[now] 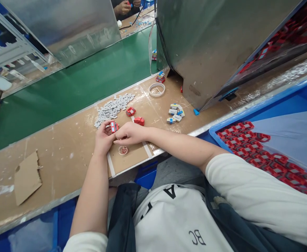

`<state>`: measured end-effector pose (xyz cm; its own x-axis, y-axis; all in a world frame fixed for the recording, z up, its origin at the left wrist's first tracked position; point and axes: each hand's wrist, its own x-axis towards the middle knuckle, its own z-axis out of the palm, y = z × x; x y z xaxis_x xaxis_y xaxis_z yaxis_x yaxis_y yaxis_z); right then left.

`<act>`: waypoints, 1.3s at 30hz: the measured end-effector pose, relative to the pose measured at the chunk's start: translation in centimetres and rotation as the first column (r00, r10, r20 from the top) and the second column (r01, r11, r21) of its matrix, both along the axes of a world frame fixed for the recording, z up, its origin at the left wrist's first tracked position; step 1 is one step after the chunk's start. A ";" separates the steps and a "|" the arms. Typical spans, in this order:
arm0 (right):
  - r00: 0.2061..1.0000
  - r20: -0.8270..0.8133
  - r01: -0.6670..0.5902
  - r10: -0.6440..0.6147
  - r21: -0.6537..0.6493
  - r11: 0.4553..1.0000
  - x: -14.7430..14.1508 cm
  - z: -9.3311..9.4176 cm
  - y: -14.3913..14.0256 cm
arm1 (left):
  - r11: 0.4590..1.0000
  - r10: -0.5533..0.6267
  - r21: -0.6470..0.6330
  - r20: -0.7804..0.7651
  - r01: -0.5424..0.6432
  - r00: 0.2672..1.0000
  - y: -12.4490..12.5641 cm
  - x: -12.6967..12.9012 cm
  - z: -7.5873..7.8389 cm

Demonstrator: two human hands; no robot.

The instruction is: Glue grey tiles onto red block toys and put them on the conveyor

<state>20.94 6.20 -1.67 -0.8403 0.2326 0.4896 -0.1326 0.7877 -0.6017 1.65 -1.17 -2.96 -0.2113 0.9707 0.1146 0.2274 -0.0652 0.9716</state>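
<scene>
My left hand (103, 138) is closed on a small red toy vehicle (114, 126) with a blue and white part on it, just above the workbench. Pressed close beside it, my right hand (130, 133) has its fingers curled inward; whatever they pinch is hidden. A small round dish (123, 150) with something reddish inside stands below my right hand. Just beyond my hands lie a red toy body (130, 111) and another red piece (139, 121). A spread pile of small grey pieces (111, 110) reaches almost to my left fingertips.
Several white, blue and yellow parts (176, 113) lie to the right, near a white ring (157, 89). A metal housing (195, 45) rises behind them. Rows of red bodies fill part of a blue bin (213, 130). Beyond the green belt (90, 75), a co-worker's hands (123, 7) show.
</scene>
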 end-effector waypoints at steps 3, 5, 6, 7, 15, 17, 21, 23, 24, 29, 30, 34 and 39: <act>0.999 -0.041 -0.002 -0.002 -0.098 0.995 0.1 0.1 0.1 | 1.000 0.010 -0.020 0.020 -0.009 1.000 0.0 0.1 0.2; 0.997 -0.027 -0.078 0.075 -0.131 0.988 0.2 0.1 0.1 | 0.999 -0.006 -0.033 0.019 0.007 1.000 -0.1 0.1 0.3; 0.993 -0.020 -0.116 0.114 -0.144 0.983 0.2 0.0 0.1 | 0.999 -0.019 -0.040 0.015 0.019 1.000 -0.2 0.1 0.3; 0.990 -0.022 -0.139 0.138 -0.161 0.977 0.2 -0.1 0.1 | 0.998 -0.031 -0.046 0.007 0.031 0.999 -0.2 0.1 0.3; 0.934 -0.197 0.205 -0.297 -0.383 0.901 -0.2 -0.7 1.8 | 0.995 -0.078 -0.074 -0.060 0.073 0.995 -0.4 -0.1 0.4; 0.879 -0.231 0.311 -0.418 -0.388 0.868 -0.3 -0.7 2.2 | 0.993 -0.083 -0.093 -0.063 0.077 0.995 -0.5 0.0 0.5; 0.841 -0.222 0.406 -0.493 -0.343 0.847 -0.3 -0.7 2.4 | 0.990 -0.089 -0.116 -0.067 0.081 0.994 -0.5 0.1 0.9; 0.851 -0.195 0.416 -0.488 -0.316 0.852 -0.4 -0.7 2.3 | 0.989 -0.094 -0.118 -0.070 0.086 0.993 -0.5 0.2 0.9; 0.856 -0.180 0.419 -0.484 -0.306 0.855 -0.4 -0.7 2.3 | 0.989 -0.097 -0.116 -0.073 0.089 0.993 -0.5 0.2 1.0; 0.870 -0.118 0.440 -0.478 -0.250 0.863 -0.5 -0.6 2.2 | 0.989 -0.107 -0.109 -0.082 0.098 0.991 -0.4 0.2 0.9; 0.871 -0.104 0.447 -0.480 -0.233 0.863 -0.5 -0.5 2.1 | 0.989 -0.109 -0.112 -0.080 0.100 0.991 -0.4 0.2 0.9; 0.870 -0.064 0.469 -0.488 -0.191 0.862 -0.6 -0.2 2.0 | 0.988 -0.097 -0.126 -0.073 0.088 0.993 -0.5 0.3 1.0; 0.878 -0.050 0.461 -0.476 -0.183 0.868 -0.7 -0.3 2.0 | 0.986 -0.099 -0.142 -0.066 0.089 0.993 -0.6 0.4 1.1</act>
<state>20.23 8.17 -1.93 -0.5666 0.6698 0.4800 0.1679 0.6641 -0.7285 2.02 -1.74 -1.82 -0.1147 0.9933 -0.0102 0.2971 0.0441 0.9538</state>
